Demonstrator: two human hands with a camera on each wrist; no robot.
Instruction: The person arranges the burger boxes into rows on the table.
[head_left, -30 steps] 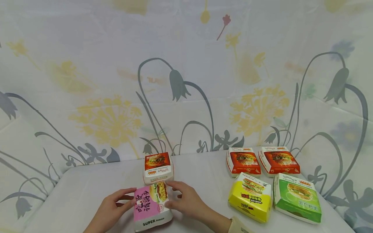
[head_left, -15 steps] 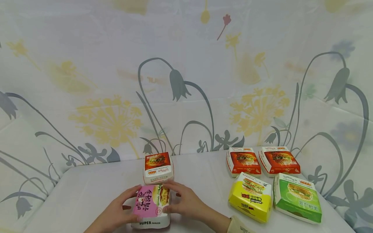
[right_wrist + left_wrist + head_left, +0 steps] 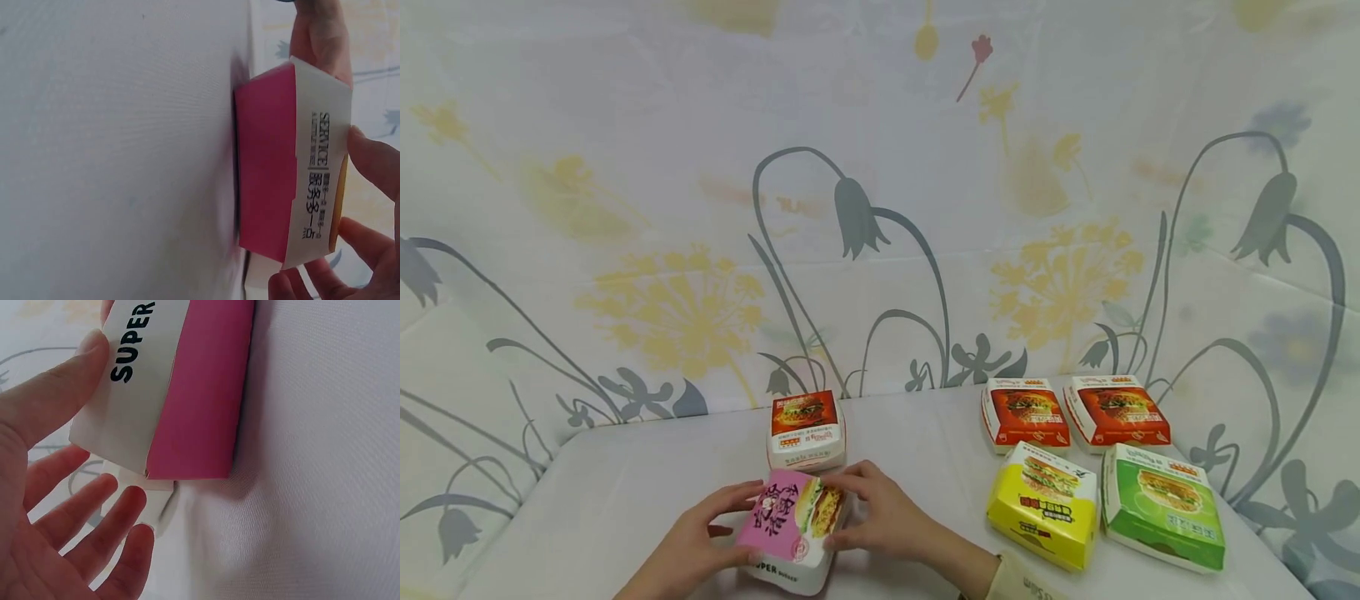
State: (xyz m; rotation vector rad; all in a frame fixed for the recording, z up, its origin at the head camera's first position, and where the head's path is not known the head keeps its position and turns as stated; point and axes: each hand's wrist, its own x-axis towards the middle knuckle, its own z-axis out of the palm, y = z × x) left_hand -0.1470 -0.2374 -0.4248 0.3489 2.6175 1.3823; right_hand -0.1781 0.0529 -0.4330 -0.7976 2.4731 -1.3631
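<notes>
A pink and white burger box (image 3: pixel 786 525) marked "SUPER" lies on the white cloth at the front, turned slightly askew. My left hand (image 3: pixel 700 537) holds its left side, with the thumb at the near edge and the index finger at the far edge. In the left wrist view, the other fingers (image 3: pixel 103 537) of that hand are spread away from the box. On the opposite side, my right hand (image 3: pixel 883 517) grips the box by its edges with thumb and fingers. Directly behind stands a red and white burger box (image 3: pixel 807 429), close to the pink one; its base is partly hidden.
Two red burger boxes (image 3: pixel 1025 414) stand at the back right. In front of them are a yellow burger box (image 3: pixel 1043 507) and a green burger box (image 3: pixel 1163 508). A flower-patterned curtain (image 3: pixel 880 200) rises behind the white tabletop (image 3: pixel 617 492).
Between my hands the pink box has turned clockwise, its front edge now sloping down to the right. The other boxes stay where they were.
</notes>
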